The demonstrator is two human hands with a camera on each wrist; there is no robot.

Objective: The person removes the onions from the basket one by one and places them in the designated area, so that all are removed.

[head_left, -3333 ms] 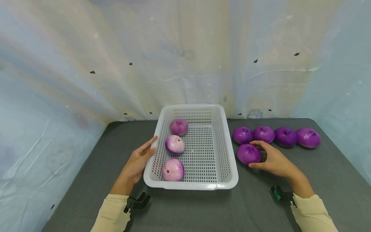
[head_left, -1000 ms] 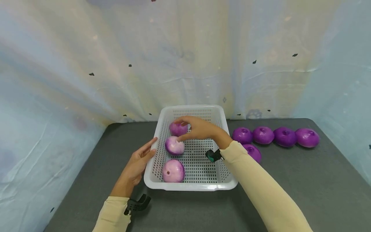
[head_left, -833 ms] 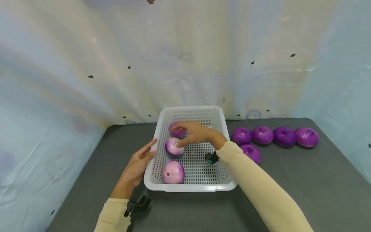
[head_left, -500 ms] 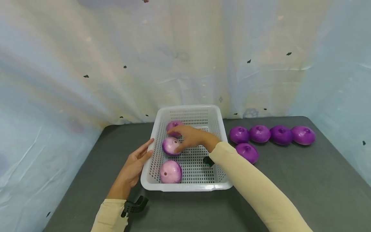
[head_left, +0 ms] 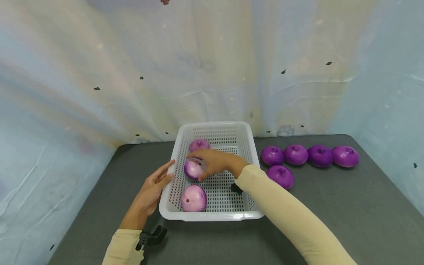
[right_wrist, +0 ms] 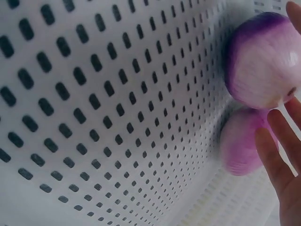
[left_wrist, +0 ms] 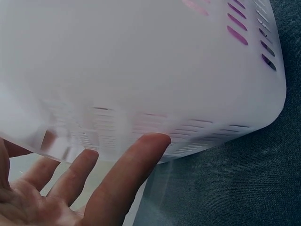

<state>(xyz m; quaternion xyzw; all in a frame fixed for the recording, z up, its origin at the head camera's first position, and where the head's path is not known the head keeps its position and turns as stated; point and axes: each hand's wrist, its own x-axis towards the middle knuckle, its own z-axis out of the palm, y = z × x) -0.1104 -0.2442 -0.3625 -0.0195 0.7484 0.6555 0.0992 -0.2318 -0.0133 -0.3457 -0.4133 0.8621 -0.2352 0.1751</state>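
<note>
A white perforated plastic basket [head_left: 216,215] stands on the dark table with 3 purple onions inside along its left side. My left hand [head_left: 150,193] touches the basket's left rim with straight fingers; in the left wrist view its fingertips [left_wrist: 157,140] lie against the outer wall. My right hand [head_left: 215,162] reaches in over the middle onion [head_left: 193,168], index finger on the far side and thumb on the near side. In the right wrist view that onion [right_wrist: 261,66] shows between thumb and fairly straight fingers [right_wrist: 270,150]. The far onion [head_left: 199,144] and near onion [head_left: 193,198] sit beside it.
Right of the basket, several purple onions [head_left: 296,154] form a row at the back of the table. One more onion [head_left: 281,176] lies in front of the row's left end, partly behind the right sleeve [head_left: 288,209]. A pale patterned curtain [head_left: 205,73] hangs behind.
My right hand has let go of the onion at right and moved left into the basket, then down toward the middle onion. My left hand keeps its place at the rim.
</note>
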